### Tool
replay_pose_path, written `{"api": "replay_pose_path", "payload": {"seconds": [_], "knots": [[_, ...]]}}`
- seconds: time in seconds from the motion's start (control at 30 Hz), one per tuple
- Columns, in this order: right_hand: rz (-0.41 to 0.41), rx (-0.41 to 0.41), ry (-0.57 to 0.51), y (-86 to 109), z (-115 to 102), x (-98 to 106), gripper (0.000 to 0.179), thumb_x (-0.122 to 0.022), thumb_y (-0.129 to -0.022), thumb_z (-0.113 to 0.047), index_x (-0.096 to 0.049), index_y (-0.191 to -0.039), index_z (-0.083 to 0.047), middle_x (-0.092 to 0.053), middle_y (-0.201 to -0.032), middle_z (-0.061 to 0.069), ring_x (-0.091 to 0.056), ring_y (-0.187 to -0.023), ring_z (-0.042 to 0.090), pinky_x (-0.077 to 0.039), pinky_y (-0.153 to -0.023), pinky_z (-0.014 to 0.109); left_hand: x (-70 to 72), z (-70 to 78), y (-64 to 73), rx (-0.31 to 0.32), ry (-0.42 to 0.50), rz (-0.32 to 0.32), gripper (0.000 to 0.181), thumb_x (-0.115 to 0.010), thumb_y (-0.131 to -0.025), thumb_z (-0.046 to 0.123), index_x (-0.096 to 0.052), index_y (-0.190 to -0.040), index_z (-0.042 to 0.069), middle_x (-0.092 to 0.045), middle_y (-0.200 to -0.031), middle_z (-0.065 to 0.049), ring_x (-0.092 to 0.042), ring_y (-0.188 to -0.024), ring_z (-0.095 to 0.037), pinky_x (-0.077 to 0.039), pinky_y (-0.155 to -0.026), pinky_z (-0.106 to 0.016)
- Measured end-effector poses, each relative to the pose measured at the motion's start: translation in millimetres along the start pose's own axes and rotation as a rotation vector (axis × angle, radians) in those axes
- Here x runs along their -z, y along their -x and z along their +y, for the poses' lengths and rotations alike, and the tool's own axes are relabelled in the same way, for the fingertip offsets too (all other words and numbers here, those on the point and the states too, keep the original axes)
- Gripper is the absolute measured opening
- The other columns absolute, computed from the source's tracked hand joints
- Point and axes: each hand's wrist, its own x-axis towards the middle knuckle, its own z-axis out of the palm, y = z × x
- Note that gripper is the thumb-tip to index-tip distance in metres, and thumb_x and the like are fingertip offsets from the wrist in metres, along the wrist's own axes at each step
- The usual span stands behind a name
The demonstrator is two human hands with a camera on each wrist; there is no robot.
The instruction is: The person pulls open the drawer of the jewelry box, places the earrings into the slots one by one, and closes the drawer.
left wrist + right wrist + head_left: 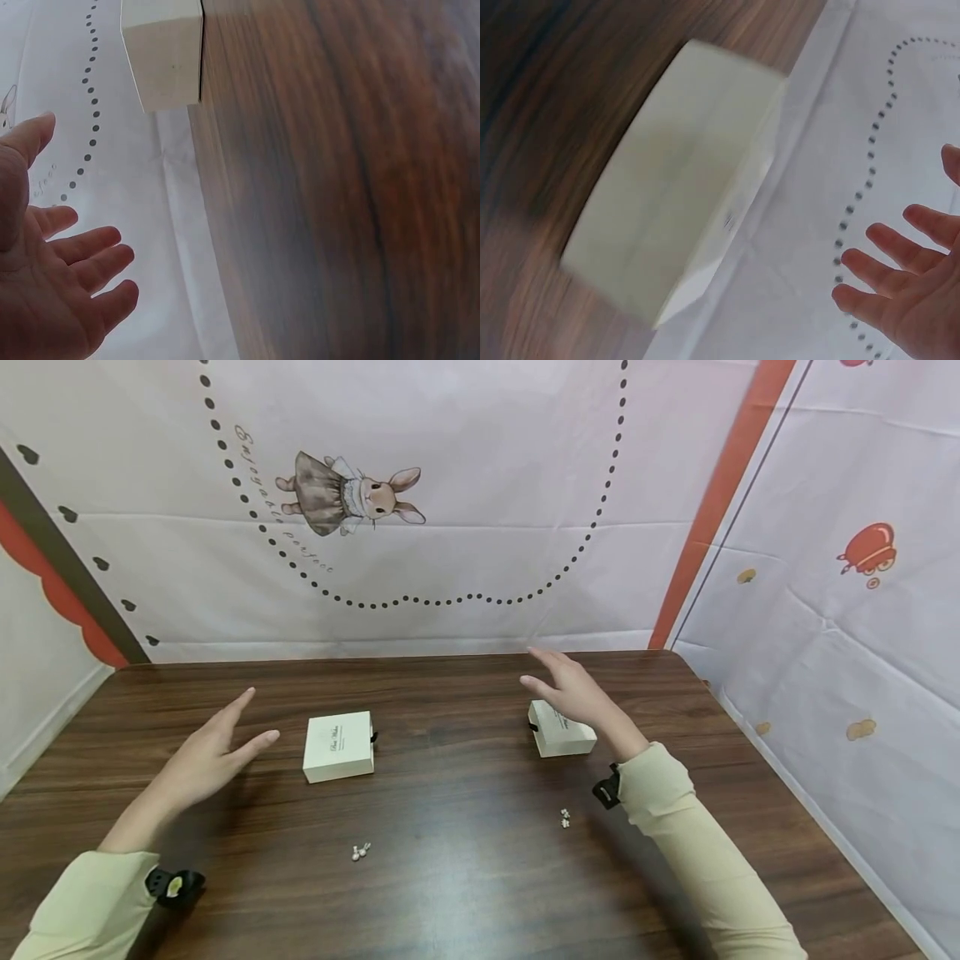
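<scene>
My left hand (201,764) hovers with fingers extended, just left of a small white box (338,746) with printed lettering and a black ribbon tab on its right side. In the left wrist view the box (166,60) is apart from the fingers. My right hand (573,692) hangs over a second white box (561,735), partly covering it in the head view; its black tab faces left. The right wrist view shows that box (667,172) apart from the spread fingers. Neither hand holds anything. Two tiny pale earring-like pieces (361,852) lie front left, and another small pair (565,818) front right.
A dark wood-grain table (450,793) carries everything. Behind it hangs a white printed cloth (480,468) with a rabbit figure, and another patterned cloth (847,635) stands along the right edge. Each wrist wears a black strap (174,887).
</scene>
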Motion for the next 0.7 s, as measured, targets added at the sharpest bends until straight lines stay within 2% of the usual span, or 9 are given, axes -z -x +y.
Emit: {"api": "replay_pose_path", "payload": {"seconds": [0.27,0.47,0.7], "knots": [[-0.011,0.03,-0.075,-17.9,-20,-13,0.053,-0.049,-0.094,-0.031,-0.038,-0.137,-0.001,-0.042,-0.138,0.015,-0.036,-0.128,0.03,-0.028,-0.104,0.042,-3.9,5.3,-0.8,0.016,0.062,-0.05,0.083,-0.049,-0.092,0.043,0.004,-0.147,0.008,-0.024,-0.139,-0.034,-0.026,-0.121,-0.056,-0.025,-0.087,-0.068],[-0.017,0.008,-0.193,-28.5,-32,-27,0.049,-0.051,-0.093,-0.031,-0.044,-0.135,-0.005,-0.049,-0.132,0.013,-0.048,-0.118,0.029,-0.038,-0.096,0.041,-9.5,6.8,-1.3,0.004,0.137,-0.088,0.083,-0.051,-0.092,0.039,0.003,-0.146,0.006,-0.025,-0.139,-0.035,-0.029,-0.122,-0.053,-0.029,-0.088,-0.065],[-0.034,-0.013,-0.292,-39.2,-46,-45,0.047,-0.053,-0.092,-0.032,-0.048,-0.132,-0.008,-0.058,-0.12,0.013,-0.055,-0.11,0.026,-0.042,-0.092,0.038,-13.3,10.8,-2.4,-0.026,0.215,-0.107,0.087,-0.058,-0.089,0.034,-0.001,-0.146,0.002,-0.028,-0.137,-0.034,-0.032,-0.122,-0.05,-0.029,-0.091,-0.063]]}}
